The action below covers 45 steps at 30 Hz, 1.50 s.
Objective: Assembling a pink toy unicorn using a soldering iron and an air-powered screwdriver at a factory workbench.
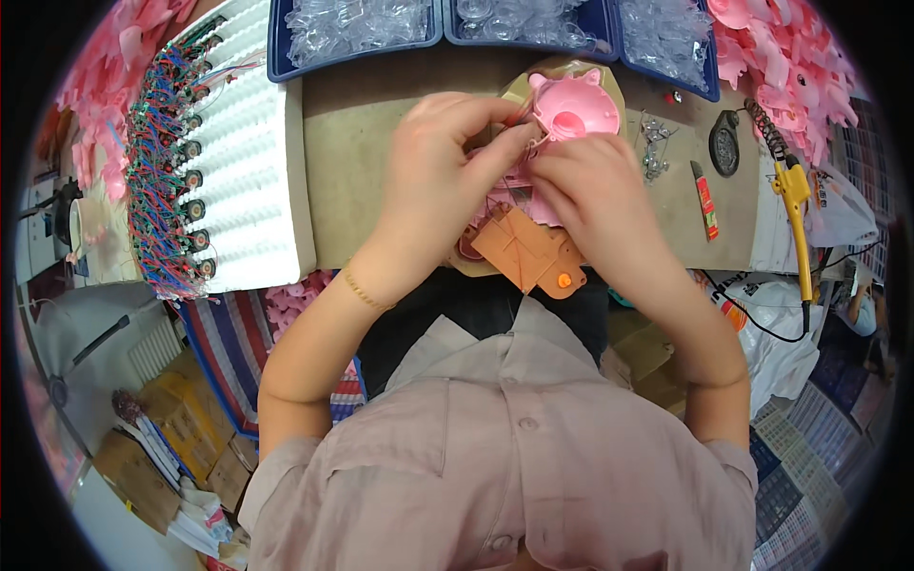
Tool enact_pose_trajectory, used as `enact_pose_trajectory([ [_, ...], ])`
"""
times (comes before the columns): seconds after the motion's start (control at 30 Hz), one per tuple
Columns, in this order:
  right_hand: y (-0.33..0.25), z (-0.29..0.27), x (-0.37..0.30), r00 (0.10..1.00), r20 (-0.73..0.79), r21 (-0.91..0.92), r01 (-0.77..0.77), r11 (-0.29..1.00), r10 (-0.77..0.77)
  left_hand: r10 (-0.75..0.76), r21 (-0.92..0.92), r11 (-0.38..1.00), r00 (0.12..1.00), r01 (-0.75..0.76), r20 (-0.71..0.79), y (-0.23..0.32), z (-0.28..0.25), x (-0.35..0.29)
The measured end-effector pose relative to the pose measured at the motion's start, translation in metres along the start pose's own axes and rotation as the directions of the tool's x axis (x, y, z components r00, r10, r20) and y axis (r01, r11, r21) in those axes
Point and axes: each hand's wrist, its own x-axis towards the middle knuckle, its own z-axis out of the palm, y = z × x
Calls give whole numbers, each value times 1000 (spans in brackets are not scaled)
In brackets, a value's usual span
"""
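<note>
My left hand (pixel 440 157) and right hand (pixel 598 183) are curled nearly closed, close together; I can't quite tell what they pinch. The pink eared shell (pixel 586 97) lies right by them, the orange box (pixel 519 246) nearer me.

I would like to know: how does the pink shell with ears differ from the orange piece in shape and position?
The pink shell is rounded and bowl-like; the orange piece is flatter and mostly straight-edged. The pink shell lies higher in the picture; the orange piece sits lower, nearer to the person's body. Both look like plastic.
</note>
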Motion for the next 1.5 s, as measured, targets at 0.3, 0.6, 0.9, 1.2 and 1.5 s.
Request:
enact_pose_trajectory([
  [0.3,-50,-27,-41,984,78,64,-166,984,161,111,443,889,994,-111,26,25,-15,10],
  [0.6,5,-24,-13,998,-20,311,59,949,-56,-344,-586,727,929,357,140,3,-27,0],
  [0.9,9,-23,1,986,-34,268,169,949,-166,395,368,844,917,-389,63,-16,-32,-74],
  [1.2,12,-31,5,979,88,191,165,968,-184,347,482,790,925,-378,156,-14,-28,-83],
  [1.5,16,-49,-15,999,-42,-90,8,996,-12,366,443,778,895,-445,256,20,-32,-19],
])
